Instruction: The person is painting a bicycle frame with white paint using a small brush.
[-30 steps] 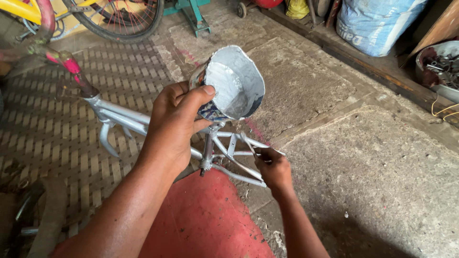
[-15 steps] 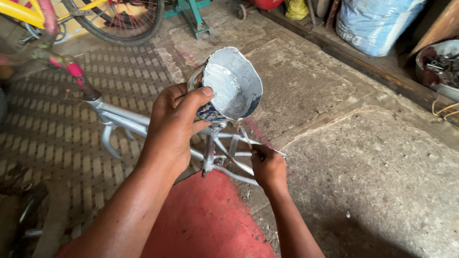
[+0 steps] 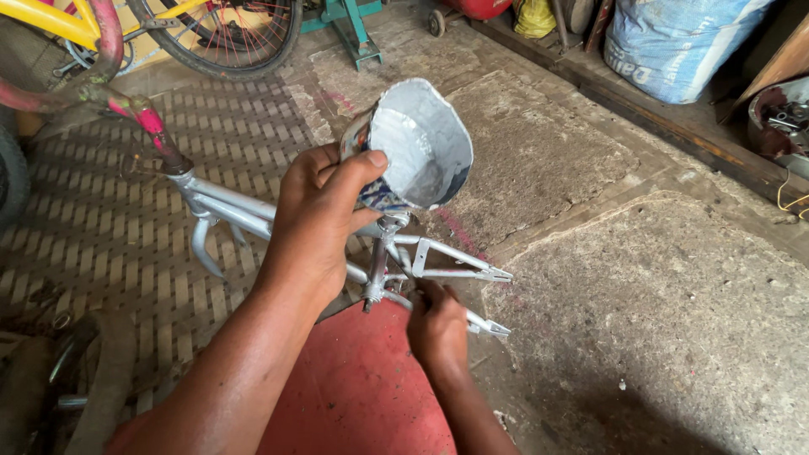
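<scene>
My left hand (image 3: 318,209) grips a cut-open tin container (image 3: 419,141) coated inside with silver paint, held tilted above a bicycle frame. The silver-painted bicycle frame (image 3: 244,215) lies on the floor, its rear stays (image 3: 472,268) pointing right. My right hand (image 3: 438,324) is closed low against the frame near the bottom bracket (image 3: 375,274); what it holds is hidden by the fingers.
A red patch of floor (image 3: 358,388) lies under my arms. A yellow and pink bicycle (image 3: 126,34) stands at the back left on ribbed paving. A blue sack (image 3: 674,42), a green stand (image 3: 350,25) and a bowl of metal parts (image 3: 779,118) line the back.
My right hand has moved left and lower along the frame, toward the bottom bracket. The left hand keeps the container in the same place.
</scene>
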